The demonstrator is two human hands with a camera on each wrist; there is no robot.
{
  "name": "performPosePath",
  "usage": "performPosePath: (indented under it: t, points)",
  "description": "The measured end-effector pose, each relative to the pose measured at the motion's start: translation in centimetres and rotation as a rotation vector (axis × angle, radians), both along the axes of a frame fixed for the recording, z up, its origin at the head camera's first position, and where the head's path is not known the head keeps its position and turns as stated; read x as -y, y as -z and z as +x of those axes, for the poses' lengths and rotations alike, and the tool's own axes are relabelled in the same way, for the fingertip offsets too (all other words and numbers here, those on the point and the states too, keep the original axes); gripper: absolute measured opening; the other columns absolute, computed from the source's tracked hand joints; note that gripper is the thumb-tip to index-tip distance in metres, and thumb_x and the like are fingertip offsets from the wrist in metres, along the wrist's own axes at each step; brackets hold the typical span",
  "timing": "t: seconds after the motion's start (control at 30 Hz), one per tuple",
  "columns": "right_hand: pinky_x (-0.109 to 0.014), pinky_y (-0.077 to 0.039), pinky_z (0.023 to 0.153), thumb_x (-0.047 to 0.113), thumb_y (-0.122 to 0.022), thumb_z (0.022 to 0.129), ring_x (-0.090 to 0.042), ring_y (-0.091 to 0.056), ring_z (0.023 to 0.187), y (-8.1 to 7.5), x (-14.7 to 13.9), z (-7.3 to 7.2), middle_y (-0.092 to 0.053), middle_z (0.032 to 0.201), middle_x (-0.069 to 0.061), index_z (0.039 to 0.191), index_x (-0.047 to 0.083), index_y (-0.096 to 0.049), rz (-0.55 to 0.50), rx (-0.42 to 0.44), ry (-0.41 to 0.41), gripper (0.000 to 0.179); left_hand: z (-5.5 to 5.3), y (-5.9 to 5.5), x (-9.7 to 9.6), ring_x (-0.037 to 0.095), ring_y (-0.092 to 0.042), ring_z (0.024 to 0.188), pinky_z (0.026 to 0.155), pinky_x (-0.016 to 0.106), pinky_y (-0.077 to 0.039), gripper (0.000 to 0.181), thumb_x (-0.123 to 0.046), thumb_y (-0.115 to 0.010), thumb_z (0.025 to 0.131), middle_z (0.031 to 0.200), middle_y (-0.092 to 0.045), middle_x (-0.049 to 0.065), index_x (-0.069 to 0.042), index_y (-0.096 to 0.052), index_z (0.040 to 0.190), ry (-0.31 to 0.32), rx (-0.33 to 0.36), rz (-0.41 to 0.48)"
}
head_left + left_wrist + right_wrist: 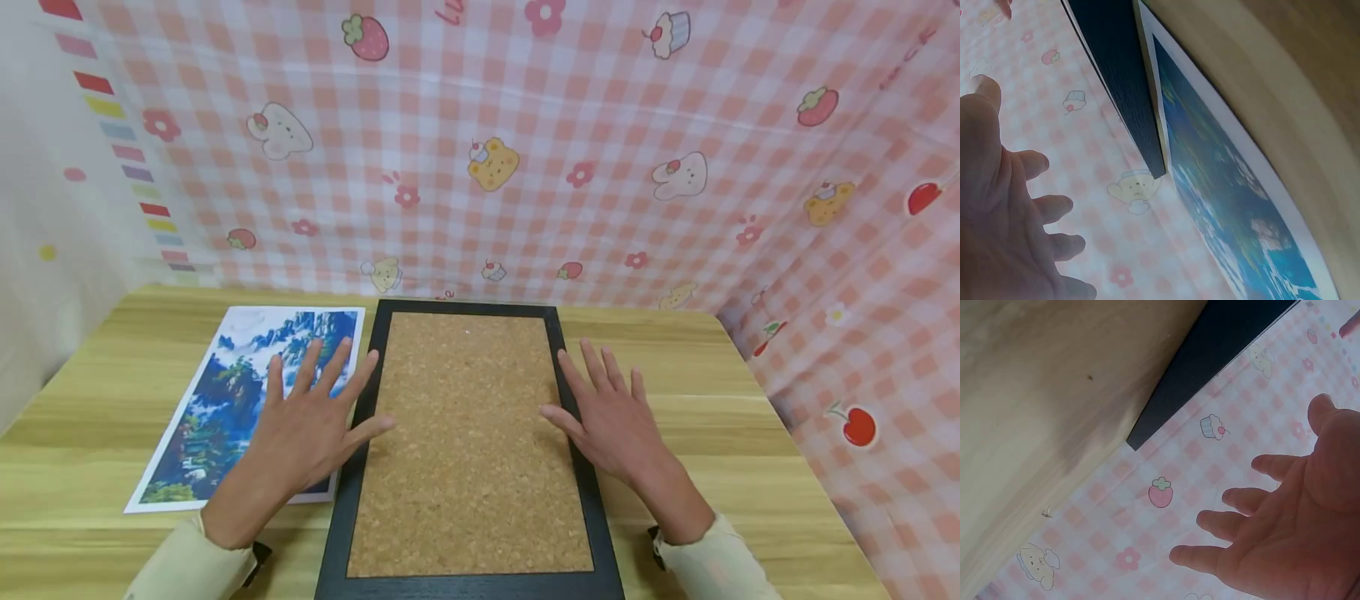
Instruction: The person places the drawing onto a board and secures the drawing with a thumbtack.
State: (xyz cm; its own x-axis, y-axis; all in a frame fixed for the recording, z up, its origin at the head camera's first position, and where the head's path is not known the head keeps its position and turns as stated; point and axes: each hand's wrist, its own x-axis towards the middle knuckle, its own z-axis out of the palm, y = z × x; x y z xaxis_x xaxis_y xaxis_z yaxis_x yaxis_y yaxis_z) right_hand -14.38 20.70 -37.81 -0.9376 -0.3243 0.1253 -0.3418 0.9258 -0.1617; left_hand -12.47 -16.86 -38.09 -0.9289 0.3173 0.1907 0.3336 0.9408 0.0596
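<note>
A cork board (468, 450) in a black frame (468, 587) lies on the table in the middle of the head view. My left hand (303, 433) is held palm down with fingers spread, over the frame's left side and the picture next to it. That picture (217, 425), a printed blue mountain landscape with a white border, lies left of the frame. On the other side, my right hand (611, 417) hovers with spread fingers above the frame's right edge. Both wrist views show the palms raised over the frame and holding nothing.
The wooden table (712, 400) runs under everything. Behind it hangs a pink checked cloth (450, 233) printed with strawberries, cupcakes and bears, which continues along the right side. A pale cloth (60, 208) covers the left side.
</note>
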Motion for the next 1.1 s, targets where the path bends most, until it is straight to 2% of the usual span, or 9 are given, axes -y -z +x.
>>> performPosePath:
  t: [0.17, 0.4, 0.67, 1.1]
  points:
    - [-0.074, -0.013, 0.113, 0.056, -0.053, 0.101, -0.046, -0.016, 0.150, 0.2, -0.3, -0.1, -0.018, 0.166, -0.020, 0.160, 0.013, -0.033, 0.016, -0.013, 0.012, 0.076, -0.1, -0.1, 0.5, 0.048, -0.010, 0.151, 0.110, 0.078, -0.005, 0.083, -0.072, -0.042, 0.097, 0.166, -0.021, 0.017, -0.022, -0.030, 0.162, -0.020, 0.036, -0.004]
    - [-0.073, -0.012, 0.113, 0.058, -0.048, 0.102, -0.046, -0.014, 0.151, 0.1, -1.4, -0.2, -0.015, 0.166, -0.020, 0.160, 0.011, -0.032, 0.043, 0.021, 0.035, 0.077, -0.2, -0.3, 1.8, 0.049, -0.004, 0.151, 0.110, 0.078, 0.002, 0.086, -0.074, -0.035, 0.097, 0.167, -0.016, 0.019, -0.021, -0.022, 0.164, -0.071, 0.085, -0.023]
    - [-0.076, -0.014, 0.111, 0.057, -0.046, 0.104, -0.049, -0.017, 0.149, -0.5, -2.5, -0.1, -0.016, 0.166, -0.022, 0.161, 0.011, -0.030, 0.043, 0.047, 0.037, 0.075, -0.3, -0.5, 3.1, 0.051, -0.004, 0.150, 0.109, 0.080, 0.000, 0.088, -0.074, -0.036, 0.098, 0.166, -0.017, 0.022, -0.017, -0.021, 0.164, -0.094, 0.106, -0.020]
    - [-0.075, -0.011, 0.112, 0.059, -0.043, 0.103, -0.049, -0.012, 0.150, -0.2, -3.3, -0.2, -0.012, 0.167, -0.022, 0.162, 0.010, -0.027, 0.038, 0.084, 0.068, 0.078, -0.2, -0.6, 4.1, 0.055, -0.008, 0.148, 0.108, 0.081, 0.001, 0.086, -0.073, -0.034, 0.099, 0.166, -0.016, 0.023, -0.016, -0.025, 0.163, -0.121, 0.107, -0.021]
